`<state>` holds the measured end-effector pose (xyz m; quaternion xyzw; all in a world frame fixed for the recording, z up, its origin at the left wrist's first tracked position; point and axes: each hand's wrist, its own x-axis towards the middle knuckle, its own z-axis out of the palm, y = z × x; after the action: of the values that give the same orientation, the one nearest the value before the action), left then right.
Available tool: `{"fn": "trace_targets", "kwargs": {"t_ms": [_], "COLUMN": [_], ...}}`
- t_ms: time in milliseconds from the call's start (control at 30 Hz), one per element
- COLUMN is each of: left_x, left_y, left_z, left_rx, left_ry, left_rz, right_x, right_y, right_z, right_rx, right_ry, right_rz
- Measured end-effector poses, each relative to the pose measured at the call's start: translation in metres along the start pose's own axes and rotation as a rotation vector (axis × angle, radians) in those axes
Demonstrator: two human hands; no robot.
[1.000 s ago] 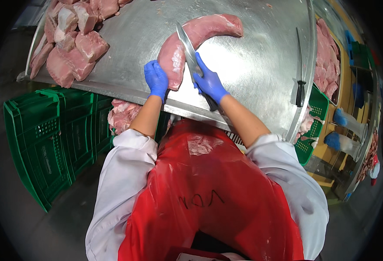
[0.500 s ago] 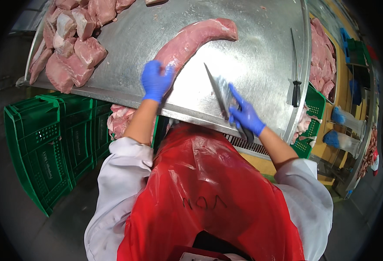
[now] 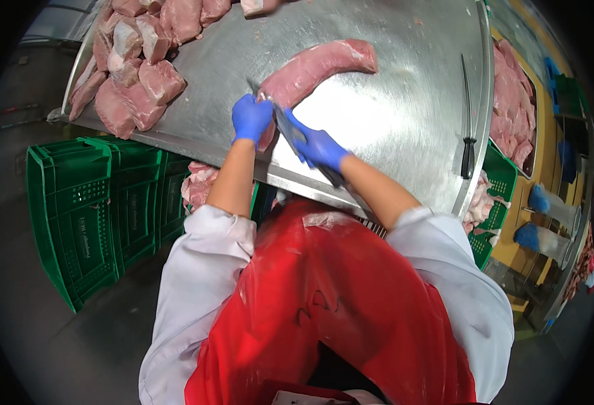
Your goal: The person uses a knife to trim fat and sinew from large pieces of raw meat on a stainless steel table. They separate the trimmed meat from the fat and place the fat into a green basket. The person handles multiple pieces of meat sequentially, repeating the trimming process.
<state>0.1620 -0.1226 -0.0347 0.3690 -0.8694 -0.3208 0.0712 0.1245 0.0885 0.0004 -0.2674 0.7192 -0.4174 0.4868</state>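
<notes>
A long, curved pink cut of meat, apparently a boneless loin, lies on the metal table. My left hand, in a blue glove, is closed on its near end. Also gloved in blue, my right hand grips a knife. The blade lies across the meat beside my left hand, its tip showing on the far side. A short end of the meat shows on the near side of the blade. How deep the edge is in the meat is hidden.
Several meat pieces are heaped at the table's left. A thin black-handled tool lies near the right edge. Green crates stand below left. At the right are a tray of meat and a green crate with trimmings.
My right hand has brought the knife leftward onto the meat. My left hand has closed on the meat's near end. The view has shifted slightly.
</notes>
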Motion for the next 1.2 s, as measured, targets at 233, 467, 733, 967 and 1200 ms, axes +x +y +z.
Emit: {"fn": "trace_targets", "kwargs": {"t_ms": [233,467,733,967,1200], "left_x": [-0.050,-0.081,-0.025,0.073,0.146], "left_y": [0.008,-0.150,0.000,0.023,-0.063], "left_z": [-0.045,-0.186,-0.023,0.001,-0.006], "left_rx": [-0.489,-0.252,0.461,0.436,-0.717], "left_ry": [0.157,-0.245,0.073,-0.343,-0.559], "left_rz": [0.178,-0.014,0.655,0.263,0.206], "right_x": [0.036,0.006,0.125,0.010,-0.052], "right_y": [0.002,-0.003,0.000,0.008,0.026], "right_z": [0.020,0.018,-0.101,-0.026,0.025], "right_rx": [-0.147,0.029,-0.438,-0.557,-0.393], "right_ry": [-0.045,-0.235,0.529,0.332,0.235], "right_rz": [-0.169,-0.109,-0.052,0.173,0.262]}}
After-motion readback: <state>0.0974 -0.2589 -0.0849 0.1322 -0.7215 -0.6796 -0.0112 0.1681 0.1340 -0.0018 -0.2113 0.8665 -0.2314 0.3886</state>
